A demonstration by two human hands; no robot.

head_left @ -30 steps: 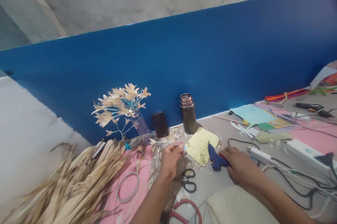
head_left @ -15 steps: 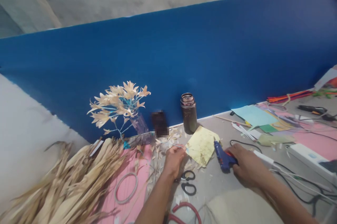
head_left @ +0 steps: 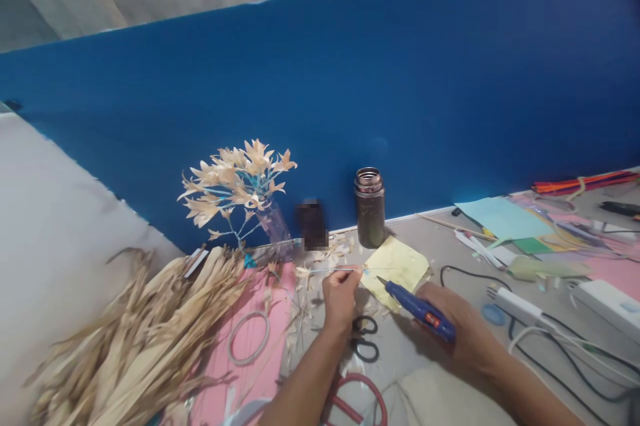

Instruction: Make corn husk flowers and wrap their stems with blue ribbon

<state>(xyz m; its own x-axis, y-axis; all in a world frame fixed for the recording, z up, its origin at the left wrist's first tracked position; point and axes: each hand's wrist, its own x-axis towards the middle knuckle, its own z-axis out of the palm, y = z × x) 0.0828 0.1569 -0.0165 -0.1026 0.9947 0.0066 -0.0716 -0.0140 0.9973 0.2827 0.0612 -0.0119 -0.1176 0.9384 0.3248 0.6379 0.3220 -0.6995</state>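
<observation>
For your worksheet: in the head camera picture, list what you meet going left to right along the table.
Dried leaf pile → paper flower sprig → left hand → dark jar → blue glue gun in right hand → white power strip.

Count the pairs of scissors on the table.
2. Black-handled scissors lie just right of the left hand, near the wrist. Red-handled scissors lie nearer the camera at the bottom edge, partly cut off. Others may be hidden under the paper clutter.

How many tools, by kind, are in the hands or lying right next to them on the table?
Glue gun, in the right hand: 1
Thin stem, pinched by the left hand: 1
Scissors, black-handled: 1
Yellow paper sheet: 1
Total: 4
</observation>
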